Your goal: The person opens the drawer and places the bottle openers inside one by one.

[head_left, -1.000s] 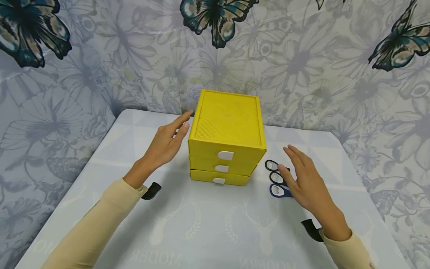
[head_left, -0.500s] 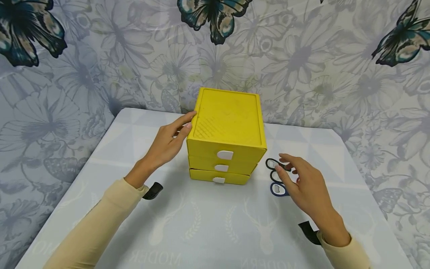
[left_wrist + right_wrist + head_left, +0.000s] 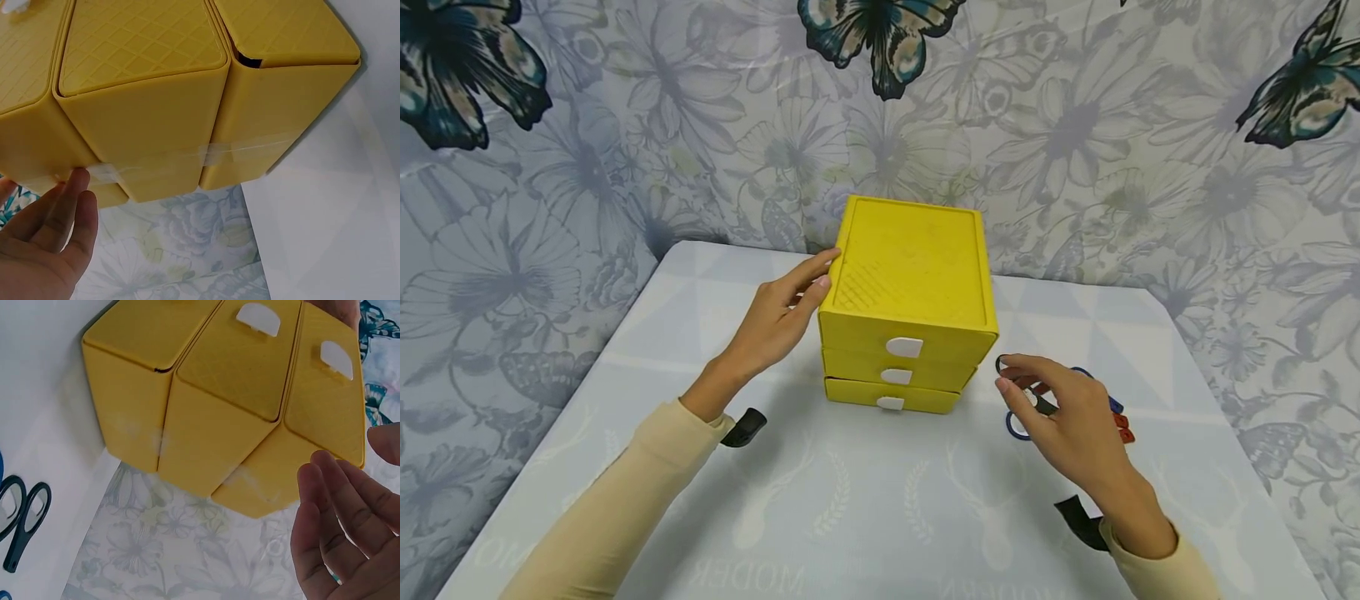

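Observation:
A yellow three-drawer box with white pull tabs stands on the table in the head view. My left hand rests its fingertips against the box's left side; the left wrist view shows those fingers at the side wall. To the right of the box, my right hand hovers over several small magnifying glasses, partly covering them, with thumb and fingers bent and apart. Past the hand's edges show a blue ring and red pieces. In the right wrist view a black magnifying glass lies on the table.
The pale patterned table reaches back to a floral wall covering with butterfly prints. Strips of clear tape run across the side of the drawers. All three drawers are pushed in.
My left fingertips have come to the box's side and stay there. My right hand has moved left and lower over the magnifying glasses, its fingers bending more; blue and red pieces now show behind it.

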